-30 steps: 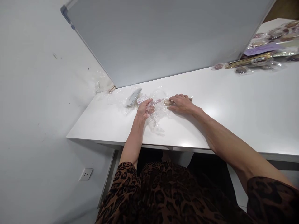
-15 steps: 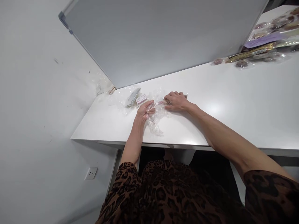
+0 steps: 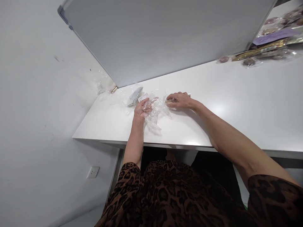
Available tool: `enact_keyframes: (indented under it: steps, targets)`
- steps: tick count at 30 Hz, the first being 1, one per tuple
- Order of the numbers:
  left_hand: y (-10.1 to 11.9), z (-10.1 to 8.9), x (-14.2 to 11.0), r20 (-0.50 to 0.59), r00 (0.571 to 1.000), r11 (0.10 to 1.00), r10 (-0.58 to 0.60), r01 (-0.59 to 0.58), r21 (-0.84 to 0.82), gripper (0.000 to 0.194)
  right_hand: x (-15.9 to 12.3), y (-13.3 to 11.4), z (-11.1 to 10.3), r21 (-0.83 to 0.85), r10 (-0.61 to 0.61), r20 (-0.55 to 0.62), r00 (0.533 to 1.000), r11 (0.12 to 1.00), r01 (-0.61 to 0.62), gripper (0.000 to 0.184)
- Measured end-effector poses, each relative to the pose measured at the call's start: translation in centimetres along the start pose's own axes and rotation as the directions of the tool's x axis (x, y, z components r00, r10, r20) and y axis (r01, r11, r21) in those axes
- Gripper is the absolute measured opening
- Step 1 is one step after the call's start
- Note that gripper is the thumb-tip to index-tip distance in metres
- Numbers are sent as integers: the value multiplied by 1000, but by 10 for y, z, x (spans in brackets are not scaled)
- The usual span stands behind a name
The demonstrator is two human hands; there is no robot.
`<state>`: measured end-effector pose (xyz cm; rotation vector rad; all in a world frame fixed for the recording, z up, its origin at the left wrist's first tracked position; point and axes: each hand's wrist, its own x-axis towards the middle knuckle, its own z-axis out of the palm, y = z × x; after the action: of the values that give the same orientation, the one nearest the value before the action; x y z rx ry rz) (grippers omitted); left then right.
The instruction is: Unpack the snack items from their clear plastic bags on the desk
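Pale walls (image 3: 35, 78) meet our glossy white table (image 3: 94, 123) at its left end, and a grey board (image 3: 153, 37) stands along its far edge. We have both hands over the left half of the table, between the board and the near edge.

Our left hand (image 3: 140, 108) is partly curled, thumb and fingers gathered on crumpled clear film (image 3: 153, 118), which hangs from it toward the near edge. Our right hand (image 3: 178, 101) lies palm down with bent fingers over a slim tan packet (image 3: 169, 101); one end shows at the fingertips, while how firmly we grip it we cannot tell.

Compared with half a second ago, the gap between our hands has widened: the left has shifted toward the table's left end, and the pinkish strip in the film now stops short of the right fingers. We judge that the film is being drawn away from the packet, though some of it reaches the right fingertips and we cannot tell whether it is free.

Our left hand now partly covers the small labelled box (image 3: 143, 97); a grey-green packet (image 3: 135, 96) lies just beyond, toward the board's left corner. More wrapped pieces (image 3: 249, 61) lie past the board's right end.
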<state>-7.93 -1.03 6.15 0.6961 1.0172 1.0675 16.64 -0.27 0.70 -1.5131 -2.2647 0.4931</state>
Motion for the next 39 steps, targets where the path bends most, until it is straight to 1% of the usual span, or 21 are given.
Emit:
enact_keyframes:
  steps: [2,5,8,11,14,17,19,21,22,24,26,28,29,30,31,33,35,36,37,38,39]
  targets:
    - [0,1,-2,32,999,999,-19,20,-35,10,-2,0,0,-20,23,16,1000,1000,-23,56]
    - [-2,4,-4,40,998,999,-43,44,-27,18,-2,-8,4,-92,-29,26,999,995,31,63]
    - [-4,8,-5,53,995,996,-87,87,20,22,0,-18,11,-157,-54,26,998,986,58,56]
    - [-3,7,-6,61,995,997,-79,78,20,24,-1,-20,13,-200,-60,-11,998,978,56,45]
    - [0,-2,-9,34,999,999,-39,39,-19,25,-6,-8,2,-211,-15,-12,1000,977,12,39]
    - [-1,-12,-12,-3,1000,999,-18,18,-34,23,-18,7,-21,-183,105,42,994,979,-95,46]
    - [-5,-18,-13,-37,999,1000,-7,6,-20,18,-25,11,-37,-157,192,4,981,969,-189,47]
    - [-13,-22,-15,-74,997,999,32,-31,15,18,-32,9,-46,-118,250,-99,963,958,-261,43]
    - [-19,-24,-16,-98,993,997,72,-68,43,20,-34,6,-48,-88,269,-138,953,955,-282,41]
    - [-30,-27,-23,-155,970,978,186,-168,120,25,-38,-3,-47,-17,278,-155,948,959,-284,37]
    - [-39,-30,-34,-189,932,944,309,-275,183,25,-42,-12,-44,36,272,-138,952,962,-270,34]
    - [-42,-36,-50,-192,886,903,421,-389,185,24,-45,-19,-41,53,267,-140,953,964,-262,29]
    - [-39,-41,-57,-202,851,873,485,-457,168,23,-46,-21,-40,54,273,-145,951,962,-268,26]
    - [-34,-48,-64,-229,800,832,554,-534,148,22,-47,-23,-39,56,290,-150,945,957,-285,23]
    - [-26,-56,-70,-278,732,780,622,-611,134,21,-48,-23,-39,60,310,-154,938,951,-304,20]
    - [-2,-81,-75,-412,562,660,717,-737,143,19,-48,-23,-39,79,346,-158,925,938,-338,19]
    - [29,-112,-73,-537,403,572,741,-798,192,15,-47,-20,-38,100,368,-152,917,929,-356,19]
    - [45,-130,-70,-583,341,550,738,-803,228,13,-46,-18,-37,112,374,-146,916,926,-360,20]
    - [60,-147,-65,-631,289,549,720,-793,264,11,-45,-16,-36,121,380,-144,914,923,-364,21]
    - [74,-165,-60,-679,248,569,691,-766,299,8,-43,-14,-34,125,384,-145,912,921,-368,20]
    - [86,-181,-55,-723,218,610,655,-717,337,5,-42,-11,-32,125,382,-148,912,922,-366,20]
